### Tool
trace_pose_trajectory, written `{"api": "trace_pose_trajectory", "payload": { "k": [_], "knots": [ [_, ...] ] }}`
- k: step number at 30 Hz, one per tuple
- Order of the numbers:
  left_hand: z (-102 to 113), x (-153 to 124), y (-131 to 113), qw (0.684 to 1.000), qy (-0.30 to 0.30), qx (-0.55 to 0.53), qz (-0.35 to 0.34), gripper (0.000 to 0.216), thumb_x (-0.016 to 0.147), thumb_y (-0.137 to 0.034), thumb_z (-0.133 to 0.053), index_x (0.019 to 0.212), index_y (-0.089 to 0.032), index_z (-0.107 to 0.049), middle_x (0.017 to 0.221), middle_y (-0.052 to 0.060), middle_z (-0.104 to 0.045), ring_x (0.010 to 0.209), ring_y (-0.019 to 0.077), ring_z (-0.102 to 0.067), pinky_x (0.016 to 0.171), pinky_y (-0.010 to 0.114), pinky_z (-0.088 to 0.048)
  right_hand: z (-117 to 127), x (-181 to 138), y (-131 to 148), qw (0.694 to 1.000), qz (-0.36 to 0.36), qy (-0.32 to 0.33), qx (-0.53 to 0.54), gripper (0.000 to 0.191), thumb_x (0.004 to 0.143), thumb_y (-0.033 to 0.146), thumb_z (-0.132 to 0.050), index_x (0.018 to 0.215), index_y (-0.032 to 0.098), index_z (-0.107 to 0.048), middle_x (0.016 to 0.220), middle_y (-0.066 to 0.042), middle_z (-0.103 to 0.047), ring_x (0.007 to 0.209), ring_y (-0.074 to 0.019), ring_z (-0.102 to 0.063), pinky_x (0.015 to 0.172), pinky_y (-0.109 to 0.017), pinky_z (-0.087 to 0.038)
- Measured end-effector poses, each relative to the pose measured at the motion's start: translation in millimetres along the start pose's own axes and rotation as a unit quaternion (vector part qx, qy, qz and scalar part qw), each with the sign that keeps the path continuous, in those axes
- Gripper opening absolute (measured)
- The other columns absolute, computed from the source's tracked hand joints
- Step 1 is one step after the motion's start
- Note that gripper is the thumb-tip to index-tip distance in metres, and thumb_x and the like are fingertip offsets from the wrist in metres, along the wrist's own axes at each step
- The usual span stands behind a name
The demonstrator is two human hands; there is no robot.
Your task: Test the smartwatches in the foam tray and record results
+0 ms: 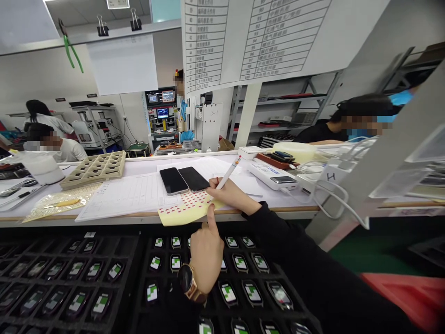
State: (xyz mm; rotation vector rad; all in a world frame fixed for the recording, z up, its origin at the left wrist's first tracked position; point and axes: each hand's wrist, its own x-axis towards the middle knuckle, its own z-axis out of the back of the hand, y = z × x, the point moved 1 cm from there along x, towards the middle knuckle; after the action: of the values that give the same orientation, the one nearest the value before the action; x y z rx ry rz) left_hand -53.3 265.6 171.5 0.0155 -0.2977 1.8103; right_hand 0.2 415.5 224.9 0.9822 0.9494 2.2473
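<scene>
My right hand [232,195] grips a white pen [225,177], its tip down on a yellow sheet of small red stickers [184,207] at the bench's front edge. My left hand [206,253], with a watch on the wrist, has its index finger stretched up to touch that sheet's lower edge; the other fingers are curled in and hold nothing that I can see. Below it lie black trays [146,278] filled with several smartwatch faces [228,292]. Two dark phones [182,180] rest side by side on a printed paper form [128,195].
A beige compartment tray [95,168] and a plastic bag [57,202] sit left on the bench. A white power strip [271,175] with cables lies right. Other people sit at the left and far right. A printed list [257,37] hangs overhead.
</scene>
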Motion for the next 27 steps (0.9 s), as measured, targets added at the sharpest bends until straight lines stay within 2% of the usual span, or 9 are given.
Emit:
{"api": "trace_pose_trajectory", "payload": {
  "k": [5, 13, 27],
  "knots": [
    [-1.2, 1.3, 1.4, 1.0, 0.003, -0.004, -0.008, 0.084, 0.087, -0.005, -0.05, 0.158, -0.017, -0.007, 0.103, 0.01, -0.072, 0.08, 0.0234, -0.074, 0.063, 0.029, -0.051, 0.2, -0.3, 2.2, 1.0, 0.003, 0.002, -0.003, 0.027, 0.061, 0.032, -0.049, 0.056, 0.023, -0.024, 0.057, 0.006, -0.022, 0.06, -0.0124, -0.024, 0.055, -0.028, -0.02],
    [-6.7, 2.8, 2.8, 0.999, -0.02, -0.022, -0.018, 0.082, 0.087, -0.006, -0.053, 0.157, -0.017, -0.011, 0.095, 0.009, -0.072, 0.077, 0.0231, -0.074, 0.06, 0.028, -0.049, 0.8, -0.2, 1.5, 1.0, 0.003, 0.005, -0.006, 0.026, 0.062, 0.032, -0.049, 0.056, 0.023, -0.025, 0.057, 0.006, -0.023, 0.059, -0.0122, -0.024, 0.054, -0.028, -0.02],
    [-9.7, 4.8, 3.1, 1.0, -0.007, -0.019, -0.016, 0.082, 0.087, -0.007, -0.052, 0.157, -0.011, -0.009, 0.099, 0.011, -0.071, 0.077, 0.0233, -0.073, 0.058, 0.029, -0.048, 1.5, -1.8, 3.7, 1.0, 0.002, 0.01, 0.0, 0.027, 0.061, 0.032, -0.049, 0.056, 0.023, -0.023, 0.057, 0.006, -0.022, 0.06, -0.0122, -0.023, 0.055, -0.028, -0.02]
  ]
}}
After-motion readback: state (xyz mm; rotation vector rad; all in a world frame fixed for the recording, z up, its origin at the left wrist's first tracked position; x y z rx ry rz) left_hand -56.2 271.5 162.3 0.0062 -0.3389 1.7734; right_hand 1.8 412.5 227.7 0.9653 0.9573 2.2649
